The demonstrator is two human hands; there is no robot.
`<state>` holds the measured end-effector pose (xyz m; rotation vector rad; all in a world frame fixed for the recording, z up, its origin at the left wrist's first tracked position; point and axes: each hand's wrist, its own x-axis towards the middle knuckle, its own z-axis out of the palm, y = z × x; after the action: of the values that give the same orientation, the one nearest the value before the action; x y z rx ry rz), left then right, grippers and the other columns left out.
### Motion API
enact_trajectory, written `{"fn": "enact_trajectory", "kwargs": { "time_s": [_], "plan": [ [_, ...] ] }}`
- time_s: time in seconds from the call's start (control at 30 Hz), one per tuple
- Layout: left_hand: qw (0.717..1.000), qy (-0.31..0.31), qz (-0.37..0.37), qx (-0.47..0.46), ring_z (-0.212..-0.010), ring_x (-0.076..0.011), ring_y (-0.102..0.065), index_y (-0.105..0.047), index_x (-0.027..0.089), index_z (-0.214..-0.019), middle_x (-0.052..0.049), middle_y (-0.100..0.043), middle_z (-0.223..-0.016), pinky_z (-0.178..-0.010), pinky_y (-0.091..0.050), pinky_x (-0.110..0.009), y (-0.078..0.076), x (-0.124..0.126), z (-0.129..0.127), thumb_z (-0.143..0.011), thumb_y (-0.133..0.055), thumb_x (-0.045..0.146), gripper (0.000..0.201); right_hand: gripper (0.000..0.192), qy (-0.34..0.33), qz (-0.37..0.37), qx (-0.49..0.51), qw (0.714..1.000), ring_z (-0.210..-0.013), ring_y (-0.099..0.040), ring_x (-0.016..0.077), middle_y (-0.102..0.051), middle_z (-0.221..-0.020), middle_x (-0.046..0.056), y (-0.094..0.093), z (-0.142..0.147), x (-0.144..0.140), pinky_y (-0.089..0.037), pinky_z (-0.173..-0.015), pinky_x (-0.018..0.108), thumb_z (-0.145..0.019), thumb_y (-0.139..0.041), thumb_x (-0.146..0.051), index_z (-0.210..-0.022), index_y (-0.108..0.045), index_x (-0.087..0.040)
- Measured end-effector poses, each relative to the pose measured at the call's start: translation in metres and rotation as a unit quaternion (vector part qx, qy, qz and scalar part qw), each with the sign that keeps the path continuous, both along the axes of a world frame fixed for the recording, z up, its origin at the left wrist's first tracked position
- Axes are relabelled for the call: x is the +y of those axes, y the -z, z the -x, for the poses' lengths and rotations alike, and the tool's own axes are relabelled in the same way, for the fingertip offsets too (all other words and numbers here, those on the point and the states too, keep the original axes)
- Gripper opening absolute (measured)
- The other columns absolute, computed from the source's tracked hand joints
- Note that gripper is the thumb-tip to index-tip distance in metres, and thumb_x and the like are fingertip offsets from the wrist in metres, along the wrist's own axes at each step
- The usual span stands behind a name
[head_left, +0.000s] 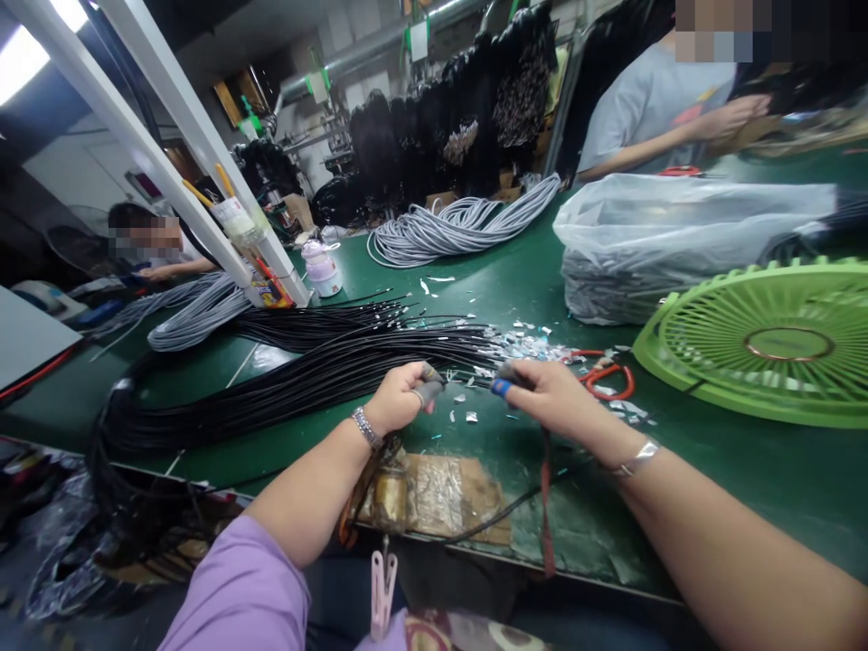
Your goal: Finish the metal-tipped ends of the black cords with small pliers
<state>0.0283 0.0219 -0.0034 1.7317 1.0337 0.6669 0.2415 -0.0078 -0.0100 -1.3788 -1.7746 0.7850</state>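
My left hand [400, 398] & right hand [552, 393], both pinched shut, hold one thin black cable [467, 378] taut btwn them near the surface [746, 470] mid-front; it's light, floppy, slick, so I'd grip close to the tip w/ fingertips.

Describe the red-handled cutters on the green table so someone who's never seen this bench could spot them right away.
Start at the big green fan lying flat on the green table. Just off its near left rim, beside the right hand, lie the cutters among silvery scraps. Their looped red handles set them apart from the black cables and grey cable coils.
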Motion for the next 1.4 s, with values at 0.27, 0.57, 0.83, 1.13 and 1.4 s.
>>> {"fn": "enact_trajectory", "kwargs": {
  "time_s": [0.27,0.57,0.83,1.13,1.4],
  "plan": [
    [0.995,-0.024,0.082,-0.056,-0.032,-0.0035,-0.037,-0.049,0.016,-0.074,0.006,-0.053,-0.049,-0.034,-0.025,-0.016,-0.001,-0.003,-0.005,-0.068,-0.066,0.046,0.034,0.028,0.009,0.076,0.215,0.974,-0.060,-0.051,0.0144,-0.062,-0.069,0.001,0.009,0.022,-0.004,-0.042,-0.058,0.028,-0.064,-0.066,-0.046,-0.076,-0.060,-0.021],
    [0.996,0.001,0.086,-0.020,-0.032,-0.0030,-0.038,-0.050,0.016,-0.075,0.007,-0.053,-0.048,-0.035,-0.025,-0.015,0.000,-0.005,-0.007,-0.074,-0.064,0.038,0.026,0.041,0.001,0.105,0.239,0.965,-0.050,-0.036,0.0099,-0.051,-0.059,-0.003,0.013,0.032,-0.011,-0.029,-0.047,0.025,-0.068,-0.065,-0.060,-0.073,-0.057,-0.019],
    [0.991,0.014,0.123,-0.052,-0.031,-0.0028,-0.036,-0.049,0.015,-0.074,0.006,-0.054,-0.048,-0.034,-0.022,-0.016,-0.005,-0.007,-0.006,-0.071,-0.067,0.042,0.032,0.041,-0.026,0.157,0.365,0.917,-0.047,-0.034,0.0070,-0.055,-0.061,-0.002,0.015,0.034,-0.010,-0.023,-0.045,0.023,-0.061,-0.076,-0.054,-0.069,-0.058,-0.018],
    [0.985,0.032,0.152,-0.072,-0.029,-0.0023,-0.035,-0.049,0.016,-0.072,0.007,-0.054,-0.047,-0.033,-0.019,-0.017,-0.006,-0.006,-0.005,-0.066,-0.070,0.050,0.041,0.040,-0.060,0.209,0.393,0.894,-0.046,-0.032,0.0078,-0.048,-0.053,-0.004,0.016,0.034,-0.009,-0.020,-0.044,0.023,-0.061,-0.076,-0.054,-0.069,-0.059,-0.018],
    [0.989,0.034,0.137,-0.053,-0.029,-0.0026,-0.035,-0.049,0.016,-0.073,0.007,-0.054,-0.047,-0.033,-0.020,-0.016,-0.004,-0.006,-0.005,-0.069,-0.068,0.049,0.038,0.042,-0.065,0.234,0.398,0.885,-0.044,-0.031,0.0076,-0.042,-0.045,-0.007,0.014,0.034,-0.009,-0.020,-0.043,0.023,-0.061,-0.075,-0.055,-0.070,-0.059,-0.018]
  ]
}}
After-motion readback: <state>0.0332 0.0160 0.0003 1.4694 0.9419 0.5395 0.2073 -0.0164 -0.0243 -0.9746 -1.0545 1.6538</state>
